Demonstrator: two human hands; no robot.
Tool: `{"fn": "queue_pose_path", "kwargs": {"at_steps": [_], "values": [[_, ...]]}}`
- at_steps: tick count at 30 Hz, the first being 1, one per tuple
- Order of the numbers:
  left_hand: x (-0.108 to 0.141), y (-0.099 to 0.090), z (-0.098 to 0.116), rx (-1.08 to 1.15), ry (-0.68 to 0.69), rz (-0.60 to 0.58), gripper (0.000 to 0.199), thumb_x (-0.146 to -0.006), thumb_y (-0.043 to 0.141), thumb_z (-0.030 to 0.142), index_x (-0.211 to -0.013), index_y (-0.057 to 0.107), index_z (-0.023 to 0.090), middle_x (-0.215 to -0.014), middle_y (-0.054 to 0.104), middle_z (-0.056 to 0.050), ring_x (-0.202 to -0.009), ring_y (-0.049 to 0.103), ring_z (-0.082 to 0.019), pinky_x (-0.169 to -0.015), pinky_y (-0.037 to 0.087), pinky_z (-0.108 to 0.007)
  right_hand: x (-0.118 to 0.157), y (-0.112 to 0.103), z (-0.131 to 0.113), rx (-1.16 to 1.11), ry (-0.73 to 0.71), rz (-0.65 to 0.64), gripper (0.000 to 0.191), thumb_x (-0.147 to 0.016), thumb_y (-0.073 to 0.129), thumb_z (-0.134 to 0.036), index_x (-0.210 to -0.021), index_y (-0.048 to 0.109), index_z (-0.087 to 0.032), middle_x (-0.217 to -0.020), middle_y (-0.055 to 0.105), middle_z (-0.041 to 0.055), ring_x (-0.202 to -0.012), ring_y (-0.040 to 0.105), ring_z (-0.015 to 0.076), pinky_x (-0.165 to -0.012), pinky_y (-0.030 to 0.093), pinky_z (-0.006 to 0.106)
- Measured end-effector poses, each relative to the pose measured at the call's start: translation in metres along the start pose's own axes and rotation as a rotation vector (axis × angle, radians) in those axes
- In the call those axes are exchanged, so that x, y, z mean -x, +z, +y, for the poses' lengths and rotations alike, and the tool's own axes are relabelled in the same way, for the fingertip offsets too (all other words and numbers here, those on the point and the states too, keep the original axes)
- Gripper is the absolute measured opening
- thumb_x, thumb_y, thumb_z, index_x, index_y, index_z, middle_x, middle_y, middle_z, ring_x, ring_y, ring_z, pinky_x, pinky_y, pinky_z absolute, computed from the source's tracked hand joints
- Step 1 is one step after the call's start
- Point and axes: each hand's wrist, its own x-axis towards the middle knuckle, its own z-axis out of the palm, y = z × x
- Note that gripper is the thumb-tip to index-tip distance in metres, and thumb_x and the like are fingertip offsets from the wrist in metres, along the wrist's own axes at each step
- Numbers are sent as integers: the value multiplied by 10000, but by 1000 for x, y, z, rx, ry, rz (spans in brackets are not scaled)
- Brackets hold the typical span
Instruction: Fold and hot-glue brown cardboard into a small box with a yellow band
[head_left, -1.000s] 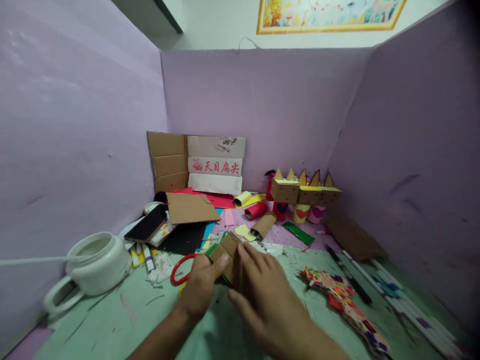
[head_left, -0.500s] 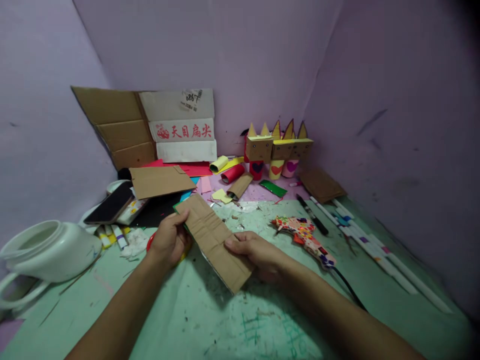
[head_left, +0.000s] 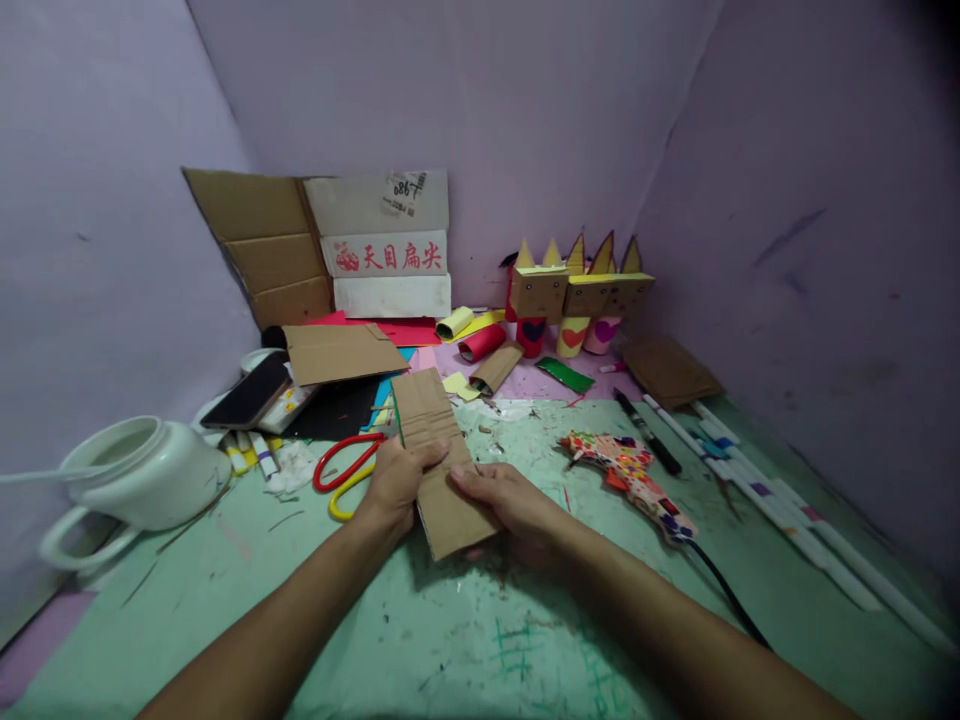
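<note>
Both my hands hold a creased strip of brown cardboard point(head_left: 454, 505) above the table, tilted with its far end to the left. My left hand point(head_left: 401, 478) grips its left edge, thumb lying on top. On the right edge, my right hand point(head_left: 514, 505) pinches the strip, thumb on top and fingers hidden underneath. A little green shows along the strip's left edge. Scissors with a red and a yellow handle point(head_left: 341, 465) lie just left of my left hand, their blades hidden. To the right of my right hand rests a patterned glue gun point(head_left: 634, 480) with a black cord.
Cardboard figures with pointed ears point(head_left: 577, 290) stand by the back wall. Paper tubes point(head_left: 482, 342) and a green piece point(head_left: 565, 375) lie before them. A white pot point(head_left: 150, 480) and a phone point(head_left: 246, 392) are at left. Markers point(head_left: 772, 500) line the right side, beside a black pen point(head_left: 646, 430).
My left hand has slid down the strip toward its middle, and the strip has turned more upright in view. The scissors' handles have come into sight. The camera view has shifted slightly left.
</note>
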Motion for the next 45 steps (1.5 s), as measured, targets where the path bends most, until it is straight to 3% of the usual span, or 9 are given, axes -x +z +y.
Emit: {"fn": "queue_pose_path", "kwargs": {"at_steps": [8, 14, 23, 25, 28, 30, 33, 37, 45], "values": [[-1, -2, -1, 10, 19, -10, 257, -468, 740, 122, -710, 659, 89, -599, 682, -42, -516, 600, -175, -500, 512, -287, 8, -6, 1, 111, 123, -3, 273, -843, 539, -240, -621, 602, -95, -437, 628, 55, -315, 566, 105, -288, 416, 152], [-1, -3, -1, 9, 12, -14, 231, -535, 738, 157, -738, 646, 97, -592, 666, -31, -501, 592, -160, -503, 507, -282, 9, -4, 6, 120, 79, 15, 259, -845, 571, -281, -646, 588, -115, -451, 639, 42, -326, 573, 96, -308, 430, 143], [6, -4, -1, -10, 72, -43, 239, -567, 753, 190, -769, 655, 108, -647, 678, -28, -551, 599, -154, -533, 512, -267, 11, -14, 9, 191, 42, -71, 333, -698, 718, -416, -661, 641, -94, -497, 653, 62, -380, 583, 113, -365, 443, 190], [11, -3, 2, -24, 97, -78, 250, -568, 768, 208, -775, 665, 113, -675, 688, -31, -580, 608, -157, -559, 515, -264, 12, -19, 6, 215, -15, -87, 391, -632, 763, -466, -630, 641, -95, -487, 631, 43, -384, 552, 99, -384, 430, 196], [22, -2, 4, -55, 94, -192, 302, -578, 779, 250, -825, 686, 103, -740, 710, -68, -631, 634, -194, -585, 524, -292, 15, -24, -5, 152, -241, -46, 390, -624, 772, -483, -635, 641, -115, -546, 618, 7, -477, 552, 92, -485, 452, 208], [29, 0, 2, -115, 71, -340, 352, -609, 766, 286, -902, 692, 108, -800, 716, -84, -687, 647, -215, -619, 525, -305, 16, -22, -13, 56, -375, -40, 354, -657, 758, -461, -737, 666, -129, -650, 657, 22, -590, 601, 131, -573, 479, 244], [38, 3, -5, -245, 60, -486, 326, -644, 736, 334, -886, 696, 120, -789, 708, -68, -694, 639, -211, -642, 514, -302, 15, -15, -20, -93, -443, -86, 369, -665, 753, -435, -854, 670, -129, -724, 698, 56, -676, 649, 196, -638, 501, 303], [47, 8, -14, -404, 76, -477, 249, -691, 681, 326, -831, 689, 120, -753, 699, -64, -686, 630, -216, -643, 508, -312, 14, -7, -20, -236, -464, -15, 396, -620, 780, -430, -841, 655, -127, -705, 710, 63, -703, 672, 228, -686, 514, 346], [52, 11, -18, -423, 88, -460, 344, -715, 663, 309, -1000, 674, 118, -949, 717, -109, -768, 643, -235, -679, 517, -327, 15, -6, -16, -159, -546, 72, 386, -644, 769, -438, -858, 641, -143, -754, 712, 48, -695, 666, 211, -688, 510, 333]]}}
